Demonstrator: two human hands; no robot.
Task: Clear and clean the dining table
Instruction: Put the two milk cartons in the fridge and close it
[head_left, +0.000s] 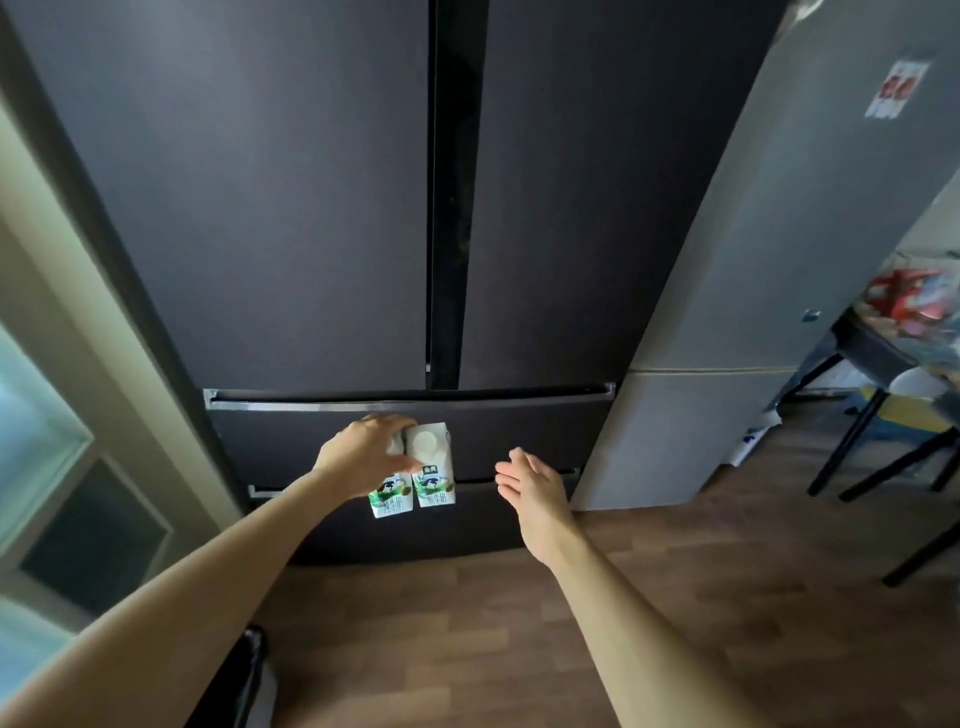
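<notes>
Dim overall. Pale daylight enters from the frosted pane at nine o'clock and leaves a faint sheen on the dark fridge. Straight edges bow near the corners. The sticker at one o'clock and the clutter at three o'clock are blurred.

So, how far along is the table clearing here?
Early. Done: two milk cartons are away from the table, gripped by the left hand before the fridge. In hand: storing them; the fridge doors are shut, the right hand open and empty. Left: red packets lie on the table at right; wiping not seen.
</notes>
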